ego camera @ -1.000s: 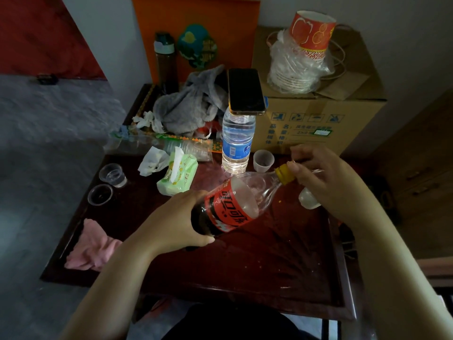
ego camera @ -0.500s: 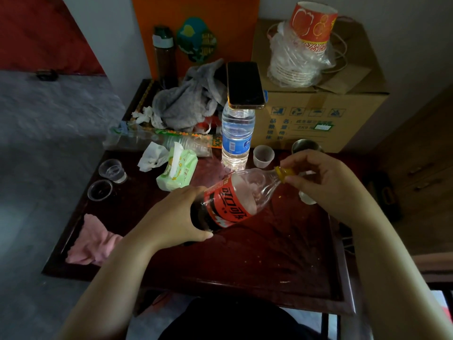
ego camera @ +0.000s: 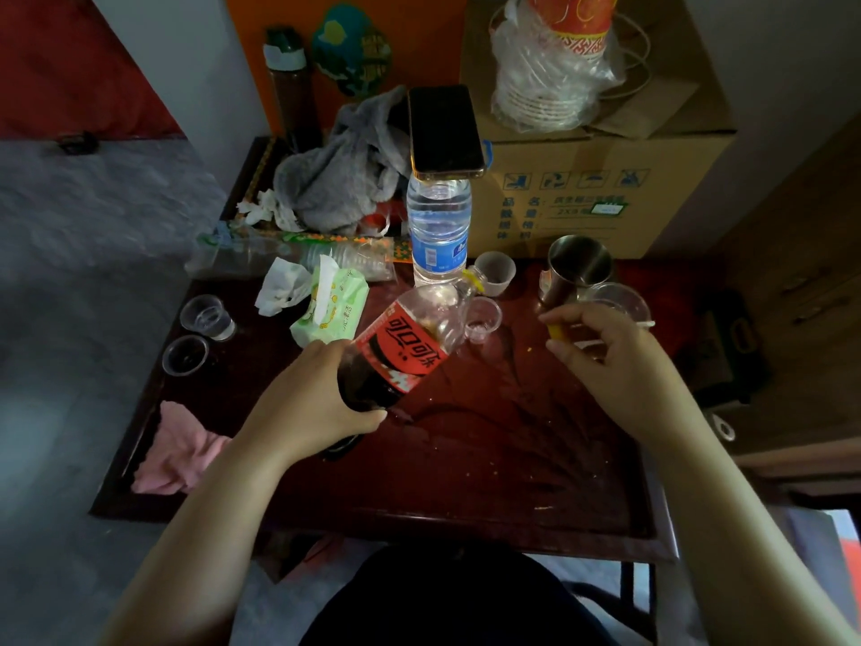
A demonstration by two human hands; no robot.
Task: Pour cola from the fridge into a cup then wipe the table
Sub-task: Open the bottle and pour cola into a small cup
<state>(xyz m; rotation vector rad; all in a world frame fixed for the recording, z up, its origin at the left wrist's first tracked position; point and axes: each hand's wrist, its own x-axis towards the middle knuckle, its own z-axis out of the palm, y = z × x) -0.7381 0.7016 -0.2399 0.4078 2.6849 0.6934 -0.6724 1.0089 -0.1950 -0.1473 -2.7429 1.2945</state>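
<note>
My left hand [ego camera: 312, 403] grips the lower part of a cola bottle [ego camera: 410, 342] with a red label, tilted so its uncapped neck points up and to the right. Just right of the neck stands a small clear plastic cup [ego camera: 484, 319] on the dark red table [ego camera: 489, 449]. My right hand [ego camera: 605, 361] is off to the right and pinches the yellow cap [ego camera: 555, 331]. A pink cloth [ego camera: 179, 452] lies at the table's left front corner.
A water bottle [ego camera: 438, 230] with a phone [ego camera: 445, 130] on top stands behind the cola. Nearby are a white cup [ego camera: 495, 274], a steel mug [ego camera: 577, 268], a clear bowl [ego camera: 615, 300], two clear cups [ego camera: 205, 317], a tissue pack [ego camera: 333, 305], a grey cloth [ego camera: 340, 174] and a cardboard box [ego camera: 601, 179].
My right hand has taken the yellow cap off the bottle and moved right with it. The bottle's neck has swung toward the small clear cup.
</note>
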